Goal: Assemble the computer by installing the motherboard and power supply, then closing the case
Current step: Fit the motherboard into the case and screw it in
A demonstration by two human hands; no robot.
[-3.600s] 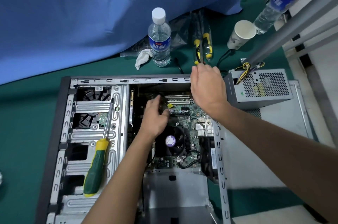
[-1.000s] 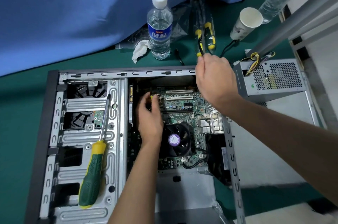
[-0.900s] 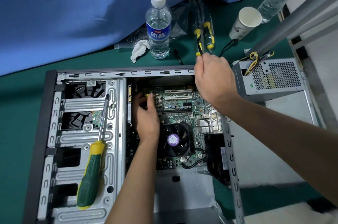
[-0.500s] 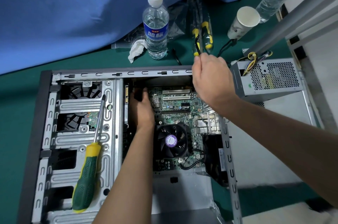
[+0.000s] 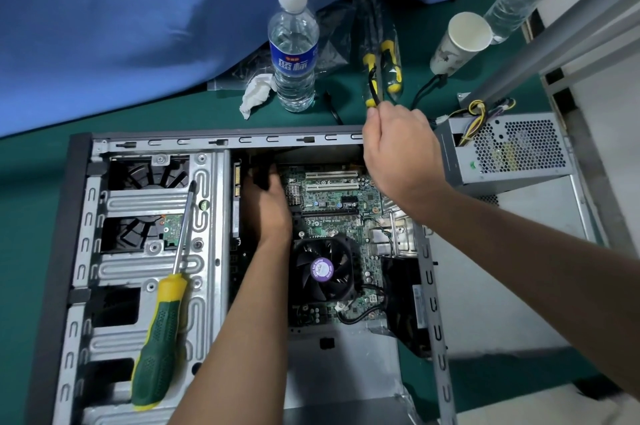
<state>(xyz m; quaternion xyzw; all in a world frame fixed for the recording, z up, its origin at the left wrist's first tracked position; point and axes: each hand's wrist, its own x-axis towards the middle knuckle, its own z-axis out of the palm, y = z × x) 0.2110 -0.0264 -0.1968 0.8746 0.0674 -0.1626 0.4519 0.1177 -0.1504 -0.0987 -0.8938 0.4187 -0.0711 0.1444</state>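
Note:
The open computer case [image 5: 83, 216] lies flat on the green table. The motherboard [image 5: 332, 199] sits inside it, with a black CPU fan [image 5: 323, 268] on top. My left hand [image 5: 268, 209] reaches into the bay at the board's far left corner, fingers curled round a black connector [image 5: 261, 175]. My right hand [image 5: 398, 150] hovers over the case's far rim with its fingers curled; a black cable [image 5: 427, 88] runs into the fist. The grey power supply [image 5: 509, 150] rests outside the case on the right, with its coloured wires [image 5: 479, 111] sticking up.
A green and yellow screwdriver [image 5: 159, 345] lies on the drive cage [image 5: 204, 251]. Behind the case stand a water bottle [image 5: 294, 43], a crumpled tissue [image 5: 256, 92], bagged yellow-handled tools [image 5: 382, 64] and a paper cup [image 5: 460, 43]. Blue cloth [image 5: 138, 26] hangs at the back.
My left hand has slid left from the expansion slots to the board's far left corner, still holding something. My right hand has stayed at the far rim.

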